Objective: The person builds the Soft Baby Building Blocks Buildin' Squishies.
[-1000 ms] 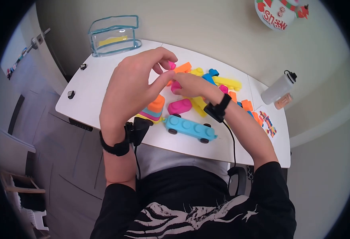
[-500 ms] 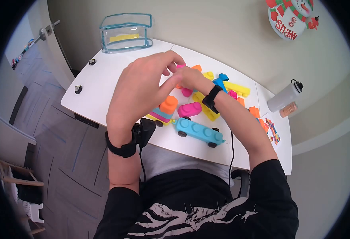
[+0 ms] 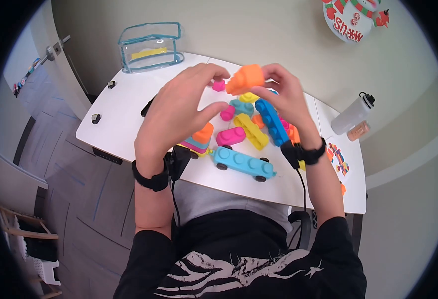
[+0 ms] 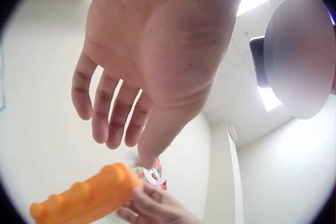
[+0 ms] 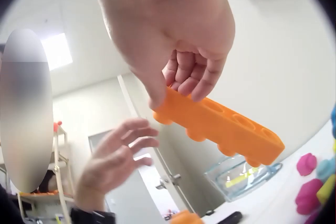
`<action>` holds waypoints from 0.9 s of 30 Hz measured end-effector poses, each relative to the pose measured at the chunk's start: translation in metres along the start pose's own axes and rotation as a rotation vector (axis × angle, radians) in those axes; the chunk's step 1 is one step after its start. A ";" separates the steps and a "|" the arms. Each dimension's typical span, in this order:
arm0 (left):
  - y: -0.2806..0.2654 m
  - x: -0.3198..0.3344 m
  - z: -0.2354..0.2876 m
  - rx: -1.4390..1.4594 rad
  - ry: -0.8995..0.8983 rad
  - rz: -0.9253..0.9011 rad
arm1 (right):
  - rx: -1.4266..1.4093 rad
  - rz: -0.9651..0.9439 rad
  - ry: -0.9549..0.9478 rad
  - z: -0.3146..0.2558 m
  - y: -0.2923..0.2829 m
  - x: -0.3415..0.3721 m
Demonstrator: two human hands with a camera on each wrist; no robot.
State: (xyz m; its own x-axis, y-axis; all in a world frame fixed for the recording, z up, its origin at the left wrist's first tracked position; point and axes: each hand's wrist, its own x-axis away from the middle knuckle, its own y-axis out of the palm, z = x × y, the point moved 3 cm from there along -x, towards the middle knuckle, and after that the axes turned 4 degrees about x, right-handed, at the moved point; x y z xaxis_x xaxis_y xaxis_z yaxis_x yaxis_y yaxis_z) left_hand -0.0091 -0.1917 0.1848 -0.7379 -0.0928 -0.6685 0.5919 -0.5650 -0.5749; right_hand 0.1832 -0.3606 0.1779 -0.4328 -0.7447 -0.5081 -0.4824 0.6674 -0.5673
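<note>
Okay, your right hand (image 3: 286,94) has its fingers and thumb pinched on one end of a long orange plastic block with round studs (image 3: 247,78), held up over the white worktop (image 3: 124,117). Your left hand (image 3: 179,104) is just beside it, fingers loosely bent, thumb well apart from them, holding nothing and clear of the block. Below you: a long dark-blue studded plastic block (image 3: 272,121), a yellow plastic block (image 3: 251,130), a short pink plastic block (image 3: 231,135), and nearest you a light-blue studded plastic car with black wheels (image 3: 241,164).
</note>
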 end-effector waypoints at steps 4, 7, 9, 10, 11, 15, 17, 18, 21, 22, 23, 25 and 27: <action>0.021 -0.005 0.012 0.044 0.205 -0.013 | -0.364 0.104 0.037 -0.018 -0.032 0.060; 0.052 -0.006 0.023 0.143 0.192 -0.123 | -0.629 0.141 0.053 -0.014 -0.039 0.100; 0.066 -0.008 0.030 0.163 0.151 -0.193 | -0.815 0.172 0.042 -0.009 -0.040 0.119; 0.075 -0.009 0.032 0.215 0.098 -0.288 | -0.867 0.200 0.071 -0.005 -0.040 0.128; 0.082 -0.009 0.033 0.266 0.043 -0.383 | -0.920 0.228 0.100 -0.002 -0.040 0.135; 0.090 -0.005 0.030 0.176 0.068 -0.409 | -0.860 0.209 0.126 0.011 -0.046 0.158; 0.092 -0.002 0.021 0.075 0.064 -0.470 | -0.720 0.132 0.417 0.024 -0.049 0.172; 0.093 -0.003 0.018 0.066 0.081 -0.458 | -0.611 0.089 0.429 0.019 -0.049 0.176; 0.111 0.005 0.010 -0.092 0.003 -0.609 | -0.184 -0.146 0.412 0.040 -0.039 0.189; 0.120 0.007 0.008 -0.112 -0.009 -0.683 | -0.077 -0.181 0.442 0.034 -0.034 0.189; 0.127 0.010 0.007 -0.133 -0.022 -0.757 | -0.083 -0.175 0.448 0.035 -0.032 0.190; 0.135 0.012 0.004 -0.143 -0.033 -0.778 | 0.049 -0.262 0.436 0.038 -0.025 0.191; 0.143 0.014 0.001 -0.151 -0.041 -0.801 | 0.107 -0.232 0.410 0.039 -0.021 0.193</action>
State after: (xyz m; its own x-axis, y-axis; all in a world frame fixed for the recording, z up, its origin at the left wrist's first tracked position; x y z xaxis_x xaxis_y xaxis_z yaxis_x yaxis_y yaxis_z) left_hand 0.0645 -0.2747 0.0938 -0.9653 0.2610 -0.0113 -0.0856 -0.3566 -0.9303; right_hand 0.1395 -0.5183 0.0670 -0.5981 -0.7979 -0.0747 -0.5301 0.4638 -0.7098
